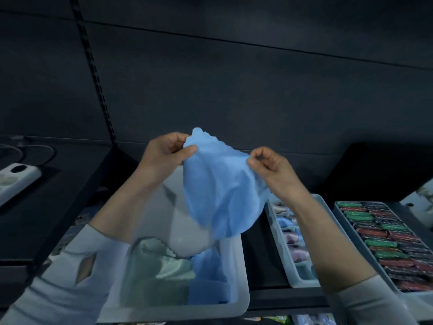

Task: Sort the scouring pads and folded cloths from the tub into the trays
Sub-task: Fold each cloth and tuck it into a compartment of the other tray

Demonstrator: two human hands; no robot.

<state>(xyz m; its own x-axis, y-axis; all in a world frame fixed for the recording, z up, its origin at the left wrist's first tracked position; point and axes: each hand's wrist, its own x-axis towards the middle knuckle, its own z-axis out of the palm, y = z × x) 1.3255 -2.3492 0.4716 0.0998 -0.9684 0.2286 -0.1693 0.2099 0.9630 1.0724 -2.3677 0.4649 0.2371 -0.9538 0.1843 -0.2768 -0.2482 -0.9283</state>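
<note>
Up over the tub (241,299), I see my left hand (164,153) and right hand (271,167) each pinching a top corner of the blue cloth (222,191), which looks soft, light and floppy, so corners seem best.

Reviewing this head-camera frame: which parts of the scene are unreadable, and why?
- Tub contents: partly hidden behind the blue cloth that the left hand and right hand hold up, and blurred.
- Cloth tray: near end covered by the right forearm.
- Pad tray: cut off by the right edge.
- Power strip: cut off by the left edge, dim.
</note>
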